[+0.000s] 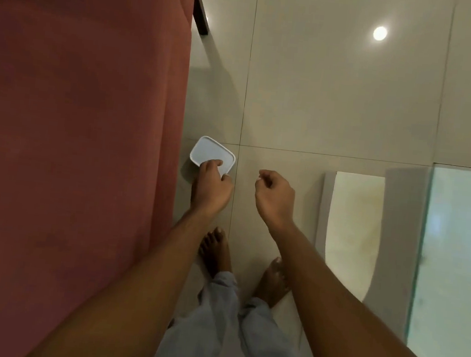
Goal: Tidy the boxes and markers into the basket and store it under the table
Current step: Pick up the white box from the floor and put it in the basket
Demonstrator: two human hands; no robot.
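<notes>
A small white box [210,153] with rounded corners is held above the tiled floor, just right of the red cloth. My left hand [212,187] grips its near edge, thumb on top and fingers curled under it. My right hand [274,197] hangs in the air to the right, apart from the box, fingers curled loosely and holding nothing. No basket and no markers are in view.
A red cloth [75,138] covers the table and fills the left side. A dark table leg [201,15] shows at the top. My bare feet [216,252] stand on pale floor tiles [338,102]. A white panel [350,234] and a glass sheet [458,260] stand at the right.
</notes>
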